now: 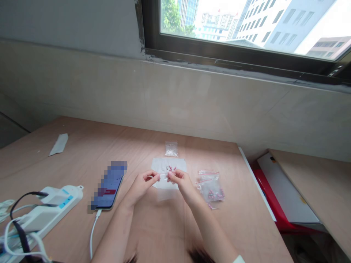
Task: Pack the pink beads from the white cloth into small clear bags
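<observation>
My left hand (147, 179) and my right hand (179, 179) are held close together over a white sheet of paper (157, 164). Thumb and fingers are pinched on both; a thin, pale strand seems to run between them, too fine to make out clearly. Small pink and dark red beads (172, 168) lie on the paper just beyond my right fingertips, beside a tiny metallic piece (167, 167). Behind the paper is a small clear bag (171, 149). Clear zip bags (208, 185) with pinkish beads rest to the right of my right hand.
A phone (109, 190) with a white cable lies left of my left forearm. At the far left is a white power strip (64, 199) with plugs and cords. A paper scrap (59, 144) lies at the back left. Beyond the table's right edge are red and white folders (285, 193).
</observation>
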`<state>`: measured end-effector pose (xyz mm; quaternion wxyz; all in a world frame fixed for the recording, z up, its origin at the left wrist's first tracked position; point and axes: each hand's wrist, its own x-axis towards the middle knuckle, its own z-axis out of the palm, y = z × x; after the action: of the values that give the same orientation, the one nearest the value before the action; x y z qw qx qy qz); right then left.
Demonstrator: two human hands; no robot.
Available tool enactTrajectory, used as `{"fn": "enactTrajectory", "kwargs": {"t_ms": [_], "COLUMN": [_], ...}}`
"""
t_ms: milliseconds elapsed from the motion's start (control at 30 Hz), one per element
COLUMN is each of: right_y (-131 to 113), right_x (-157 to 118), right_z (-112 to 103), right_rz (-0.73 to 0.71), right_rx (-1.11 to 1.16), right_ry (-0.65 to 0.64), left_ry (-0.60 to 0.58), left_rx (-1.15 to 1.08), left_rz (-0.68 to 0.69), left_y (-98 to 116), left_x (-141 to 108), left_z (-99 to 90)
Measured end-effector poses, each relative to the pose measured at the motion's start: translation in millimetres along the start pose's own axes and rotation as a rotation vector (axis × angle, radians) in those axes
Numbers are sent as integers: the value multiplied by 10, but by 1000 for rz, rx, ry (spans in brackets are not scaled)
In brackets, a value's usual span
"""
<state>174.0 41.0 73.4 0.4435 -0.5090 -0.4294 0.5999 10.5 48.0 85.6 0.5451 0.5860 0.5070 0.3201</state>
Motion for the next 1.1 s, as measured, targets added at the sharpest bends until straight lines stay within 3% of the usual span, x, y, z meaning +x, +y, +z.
{"fn": "enactTrajectory", "kwargs": {"t_ms": [200, 367, 500, 600, 733, 933, 1100], "right_y": [42, 124, 308, 344, 194, 101, 60], "right_x": [62, -12, 3, 214, 747, 1409, 1376], "right_z": [-10, 13, 11, -41, -128, -150, -73], "right_rz": [-43, -46, 37, -24, -102, -60, -56], "right_rx": [49, -38, -53, -65, -272, -519, -631], "right_ry": [49, 33, 24, 155, 326, 527, 666], "left_ry": [-8, 113, 205, 260, 286, 289, 290], "left_rx": [26, -7, -100, -33, 201, 353, 346], "left_rz": [-24, 5, -17, -29, 34, 133, 143], "left_y": [18, -5, -202, -477, -770, -782, -775], "left_x": [28, 51, 114, 155, 115, 26, 39], "left_z": [-12, 22, 19, 11, 23, 47, 49]}}
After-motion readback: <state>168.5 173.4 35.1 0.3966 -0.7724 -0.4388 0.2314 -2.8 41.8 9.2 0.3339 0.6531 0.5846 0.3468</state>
